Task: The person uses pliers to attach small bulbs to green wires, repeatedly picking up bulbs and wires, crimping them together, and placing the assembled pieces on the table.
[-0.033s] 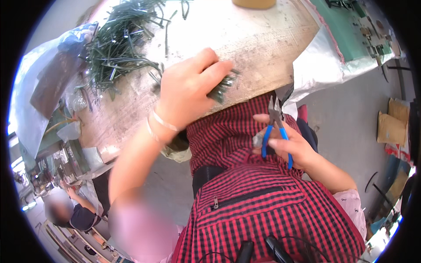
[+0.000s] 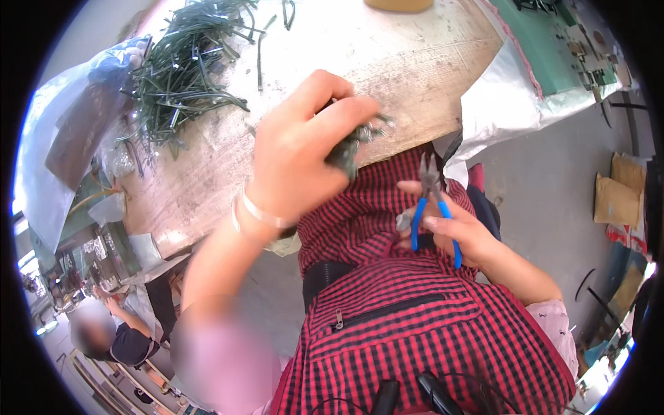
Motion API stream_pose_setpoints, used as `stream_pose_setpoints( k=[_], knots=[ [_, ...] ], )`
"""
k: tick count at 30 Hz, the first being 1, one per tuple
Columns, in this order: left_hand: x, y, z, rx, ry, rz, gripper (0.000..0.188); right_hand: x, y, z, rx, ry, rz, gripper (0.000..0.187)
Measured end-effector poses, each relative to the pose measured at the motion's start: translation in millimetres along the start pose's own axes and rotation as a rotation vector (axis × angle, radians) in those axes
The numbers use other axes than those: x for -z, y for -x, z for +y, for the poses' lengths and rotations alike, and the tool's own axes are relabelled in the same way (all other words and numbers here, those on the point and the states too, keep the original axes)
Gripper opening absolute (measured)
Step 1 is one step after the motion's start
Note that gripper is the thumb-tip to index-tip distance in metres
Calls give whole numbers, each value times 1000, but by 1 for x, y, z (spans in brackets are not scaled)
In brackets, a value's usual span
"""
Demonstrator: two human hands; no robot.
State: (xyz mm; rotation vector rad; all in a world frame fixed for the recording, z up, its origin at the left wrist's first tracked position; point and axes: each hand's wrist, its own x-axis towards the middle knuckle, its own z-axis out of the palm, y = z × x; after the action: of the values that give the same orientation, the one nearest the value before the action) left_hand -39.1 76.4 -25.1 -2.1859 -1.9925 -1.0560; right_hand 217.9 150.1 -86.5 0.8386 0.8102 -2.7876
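Note:
My left hand [image 2: 301, 145] is closed round a bunch of short dark green wires [image 2: 349, 149], whose ends stick out past the thumb and fingers. It is at the table's near edge and slightly blurred. Lower right, in front of the checked apron, my right hand [image 2: 460, 228] holds pliers [image 2: 430, 197] with blue handles. Their jaws point up and stand apart, with nothing between them. A small greyish piece shows by the fingertips of that hand, too unclear to name. At the far left of the table lies a loose heap of green wires [image 2: 183, 83].
The worn table [image 2: 415, 83] ends just before my apron. A yellowish round container [image 2: 400, 4] stands at its far side. Plastic sheeting [image 2: 498, 104] hangs at the right, and a plastic bag [image 2: 76, 131] is at the left. Another person [image 2: 128, 339] sits lower left.
My left hand has shifted a little to the right with the bunch of wires, away from the heap. The right hand and pliers have hardly moved.

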Motion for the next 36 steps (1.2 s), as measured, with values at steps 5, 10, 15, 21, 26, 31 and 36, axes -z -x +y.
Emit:
stream_pose_setpoints(
  k=[5,10,15,21,26,31,36],
  knots=[
    [12,39,63,899,1127,262,24,-4,11,-7,148,863,42,71],
    [0,77,66,1123,1255,292,29,-36,-11,-49,709,1506,246,57],
    [18,79,70,1180,1248,242,30,-56,-18,-59,808,1785,250,57],
    [21,81,68,1239,1280,218,24,-69,-5,-59,773,1969,269,61],
    [36,66,58,1281,1384,40,21,-57,-8,-68,970,2247,287,56],
    [38,57,53,1269,1348,-381,18,-32,-10,-100,1355,2307,-60,50],
    [35,49,52,1307,1211,-439,19,-32,-12,-99,1391,2316,-14,53]
  ],
)
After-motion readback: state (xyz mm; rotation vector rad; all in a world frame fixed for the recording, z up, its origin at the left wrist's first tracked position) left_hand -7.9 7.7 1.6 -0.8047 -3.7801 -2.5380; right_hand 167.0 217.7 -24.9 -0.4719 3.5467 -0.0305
